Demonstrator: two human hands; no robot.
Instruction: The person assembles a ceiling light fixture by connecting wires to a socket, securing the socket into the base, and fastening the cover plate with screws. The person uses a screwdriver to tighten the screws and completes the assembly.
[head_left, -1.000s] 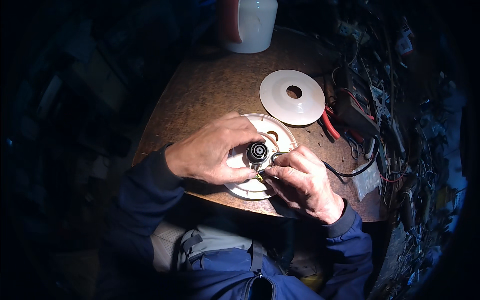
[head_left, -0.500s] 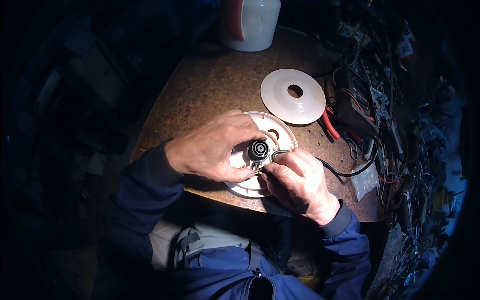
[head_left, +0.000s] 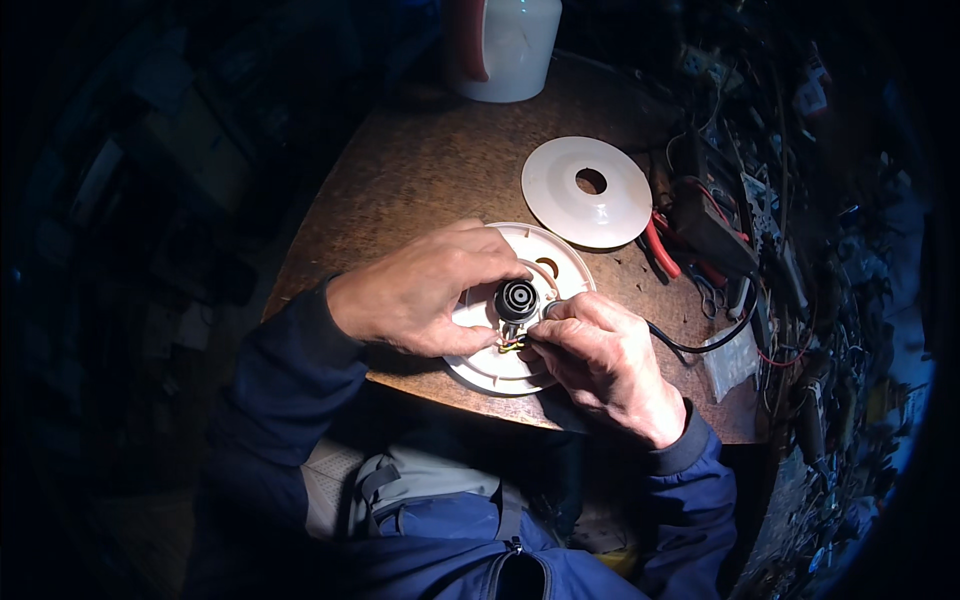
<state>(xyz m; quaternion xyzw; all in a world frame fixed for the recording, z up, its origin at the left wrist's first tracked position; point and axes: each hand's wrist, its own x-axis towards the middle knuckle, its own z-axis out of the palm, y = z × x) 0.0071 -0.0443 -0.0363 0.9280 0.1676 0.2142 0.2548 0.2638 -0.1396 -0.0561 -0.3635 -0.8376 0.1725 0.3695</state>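
A round white kettle base (head_left: 490, 377) lies with its inside facing up near the table's front edge. From its middle rises a black round connector (head_left: 517, 297) with rings. Below the connector, thin coloured wires (head_left: 513, 345), one of them yellow-green, run to the right. My left hand (head_left: 430, 290) curves around the connector's left side, its fingers above and its thumb below, gripping the base. Closed in a pinch at the base's right side, my right hand (head_left: 605, 362) holds the end of a black power cord (head_left: 690, 349); its fingertips partly hide the wires.
A white disc-shaped cover (head_left: 555, 205) with a central hole lies behind the base. Beside it are red-handled pliers (head_left: 661, 250), scissors (head_left: 710, 300) and a clear plastic bag (head_left: 732, 365). A white kettle (head_left: 520, 50) stands at the back; tangled tools and cables crowd the right.
My right hand has moved slightly right, and my left thumb has drawn back a little to the left. More of the wires below the connector shows.
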